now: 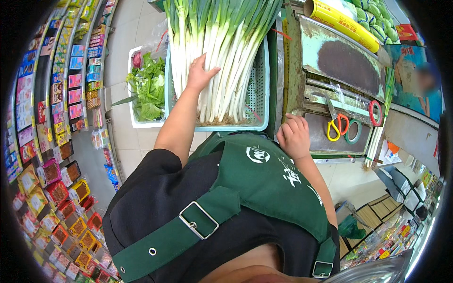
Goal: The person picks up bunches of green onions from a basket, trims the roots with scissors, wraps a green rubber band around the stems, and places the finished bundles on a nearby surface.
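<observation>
A thick spread of green onions, with white stalks and roots towards me, lies in a light-blue plastic crate. My left hand rests on the white stalks, thumb apart from the fingers, not closed round any of them. My right hand is at the near left edge of the metal wrapping station, fingers curled; its palm side is hidden. On that station lie scissors with yellow and orange handles, a green tape roll and a red tape roll. A tied bundle of green onions lies at its right end.
A white crate of leafy greens stands left of the blue one. A yellow film roll and bagged green vegetables lie at the upper right. Shelves of packaged goods line the left. A person is far off at right.
</observation>
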A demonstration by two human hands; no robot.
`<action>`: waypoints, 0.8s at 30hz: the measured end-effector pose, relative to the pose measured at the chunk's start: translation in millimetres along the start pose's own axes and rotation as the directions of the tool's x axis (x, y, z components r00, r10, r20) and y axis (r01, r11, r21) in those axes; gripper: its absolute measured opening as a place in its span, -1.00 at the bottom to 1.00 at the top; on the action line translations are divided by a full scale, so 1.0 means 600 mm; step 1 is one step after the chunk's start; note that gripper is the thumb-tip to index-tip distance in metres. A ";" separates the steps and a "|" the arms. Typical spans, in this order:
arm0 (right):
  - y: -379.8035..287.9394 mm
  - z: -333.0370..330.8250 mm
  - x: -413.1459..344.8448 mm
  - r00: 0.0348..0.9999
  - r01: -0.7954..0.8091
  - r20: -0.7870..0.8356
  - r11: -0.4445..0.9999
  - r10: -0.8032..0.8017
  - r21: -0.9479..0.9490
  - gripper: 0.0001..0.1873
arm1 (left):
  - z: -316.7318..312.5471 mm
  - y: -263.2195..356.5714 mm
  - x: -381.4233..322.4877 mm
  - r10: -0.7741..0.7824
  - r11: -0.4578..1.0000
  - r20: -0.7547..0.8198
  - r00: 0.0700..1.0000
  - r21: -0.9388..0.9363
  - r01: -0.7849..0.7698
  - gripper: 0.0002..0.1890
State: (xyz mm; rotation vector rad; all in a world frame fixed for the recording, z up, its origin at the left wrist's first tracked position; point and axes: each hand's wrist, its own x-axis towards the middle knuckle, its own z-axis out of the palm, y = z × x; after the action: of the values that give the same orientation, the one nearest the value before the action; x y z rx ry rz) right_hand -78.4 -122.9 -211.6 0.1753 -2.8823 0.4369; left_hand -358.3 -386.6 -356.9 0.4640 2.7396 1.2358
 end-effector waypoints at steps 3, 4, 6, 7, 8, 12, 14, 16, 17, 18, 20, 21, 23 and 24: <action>-0.001 -0.001 0.000 1.000 -0.005 -0.008 1.000 0.005 0.006 -0.87 | -0.004 -0.022 0.015 -0.003 0.984 -0.041 0.999 0.180 0.010 -0.12; -0.001 -0.003 -0.001 1.000 -0.009 -0.009 1.000 0.009 0.009 -0.87 | -0.009 -0.032 0.020 -0.067 0.993 -0.031 0.997 0.100 0.070 -0.13; -0.001 -0.002 0.000 1.000 -0.012 -0.012 1.000 0.012 0.019 -0.87 | -0.029 -0.039 0.020 -0.184 0.980 -0.012 0.983 -0.079 0.182 -0.18; 0.000 -0.001 0.000 1.000 -0.014 -0.015 1.000 0.014 0.023 -0.87 | -0.036 -0.032 0.020 -0.239 0.957 0.005 0.971 -0.166 0.237 -0.21; 0.001 -0.001 -0.001 1.000 -0.016 -0.013 1.000 0.016 0.020 -0.87 | -0.042 -0.025 0.016 -0.222 0.970 0.013 0.975 -0.104 0.222 -0.29; 0.000 -0.003 0.000 1.000 -0.012 -0.013 1.000 0.012 0.018 -0.87 | -0.058 0.002 0.017 -0.167 0.982 0.065 0.984 -0.080 0.172 -0.39; -0.001 -0.003 0.001 1.000 -0.006 -0.016 1.000 0.006 0.017 -0.87 | -0.049 -0.012 0.024 -0.222 0.951 0.102 0.970 -0.196 0.238 -0.44; 0.000 -0.004 0.002 1.000 -0.004 -0.020 1.000 0.004 0.012 -0.87 | -0.033 -0.023 0.024 -0.239 0.930 0.032 0.971 -0.281 0.238 -0.46; 0.000 -0.005 0.002 1.000 0.001 -0.020 1.000 0.000 0.014 -0.87 | -0.025 -0.029 0.024 -0.249 0.917 -0.003 0.969 -0.323 0.234 -0.47; -0.001 -0.005 0.001 1.000 -0.002 -0.020 1.000 0.002 0.016 -0.87 | -0.023 -0.022 0.025 -0.243 0.925 0.016 0.970 -0.298 0.236 -0.47; -0.001 -0.004 0.002 1.000 -0.004 -0.023 1.000 0.005 0.019 -0.87 | -0.018 -0.006 0.022 -0.232 0.940 0.053 0.971 -0.246 0.238 -0.48; -0.001 -0.005 0.002 1.000 -0.009 -0.024 1.000 0.010 0.018 -0.87 | -0.020 0.019 0.018 -0.197 0.974 -0.021 0.980 -0.122 0.193 -0.50; -0.002 -0.005 0.000 1.000 -0.016 -0.025 1.000 0.016 0.018 -0.87 | -0.025 0.077 0.012 -0.093 0.984 -0.158 0.983 0.135 0.115 -0.52; -0.001 -0.005 0.001 1.000 -0.014 -0.022 1.000 0.014 0.020 -0.87 | -0.021 0.088 0.010 0.055 0.975 -0.257 0.965 0.221 0.003 -0.51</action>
State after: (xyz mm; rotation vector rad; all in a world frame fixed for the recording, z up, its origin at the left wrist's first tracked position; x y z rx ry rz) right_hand -78.2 -122.4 -208.7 0.1528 -2.8596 0.4666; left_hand -354.5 -360.5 -308.8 0.3801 3.1235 1.0727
